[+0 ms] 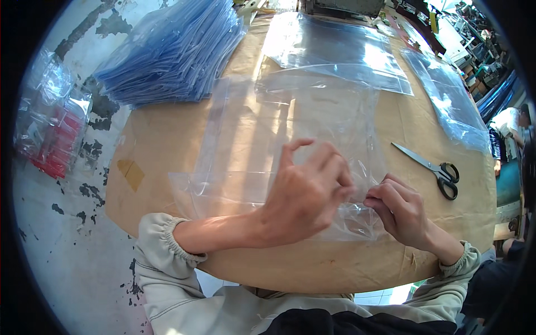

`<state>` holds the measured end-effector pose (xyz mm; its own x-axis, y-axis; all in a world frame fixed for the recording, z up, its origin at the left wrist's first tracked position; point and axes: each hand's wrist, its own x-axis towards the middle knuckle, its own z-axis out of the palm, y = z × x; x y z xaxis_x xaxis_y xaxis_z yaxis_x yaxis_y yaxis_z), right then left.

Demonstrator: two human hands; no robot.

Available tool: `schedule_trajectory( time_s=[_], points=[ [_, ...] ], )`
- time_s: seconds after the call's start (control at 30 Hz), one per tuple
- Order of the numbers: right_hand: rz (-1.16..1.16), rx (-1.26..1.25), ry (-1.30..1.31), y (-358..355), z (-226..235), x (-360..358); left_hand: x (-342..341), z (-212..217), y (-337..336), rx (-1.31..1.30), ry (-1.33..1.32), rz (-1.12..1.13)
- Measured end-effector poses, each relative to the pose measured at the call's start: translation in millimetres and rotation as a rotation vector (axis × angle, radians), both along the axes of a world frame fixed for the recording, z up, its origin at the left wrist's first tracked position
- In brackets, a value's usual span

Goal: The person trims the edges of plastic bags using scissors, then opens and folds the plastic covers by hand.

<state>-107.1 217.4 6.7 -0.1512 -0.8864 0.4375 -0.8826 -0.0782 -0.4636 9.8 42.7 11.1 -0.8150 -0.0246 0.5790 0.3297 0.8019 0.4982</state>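
A clear plastic bag point(240, 139) lies spread on the table in front of me, with wrinkled film along its near right part. My right hand point(399, 212) pinches the bag's right edge between thumb and fingers. Over the bag's middle right is my left hand point(310, 192), slightly blurred, back toward me. Its little finger sticks up while the thumb and forefinger come together. Whatever may be between those two fingertips is too blurred to make out. To the right of my right hand lie scissors point(438, 168) with black handles, blades pointing away to the left.
Brown paper covers the round-edged table point(290, 271). A tall stack of bluish clear plastic sleeves point(173, 56) stands far left. More clear sheets point(340, 47) lie at the back, others point(446, 95) at the right. Red-and-clear packages point(58, 131) lie left of the table.
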Motion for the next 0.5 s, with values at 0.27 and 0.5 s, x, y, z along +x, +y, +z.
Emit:
schedule_trajectory(
  time_s=[0.27, 0.5],
  points=[
    [-0.067, 0.045, -0.137, 9, -1, -13, 75, 8, -101, 0.383, 0.021, 0.493],
    [-0.145, 0.199, -0.380, 2, 5, -12, 126, 46, -142, -1.141, -0.151, 1.257]
  ],
)
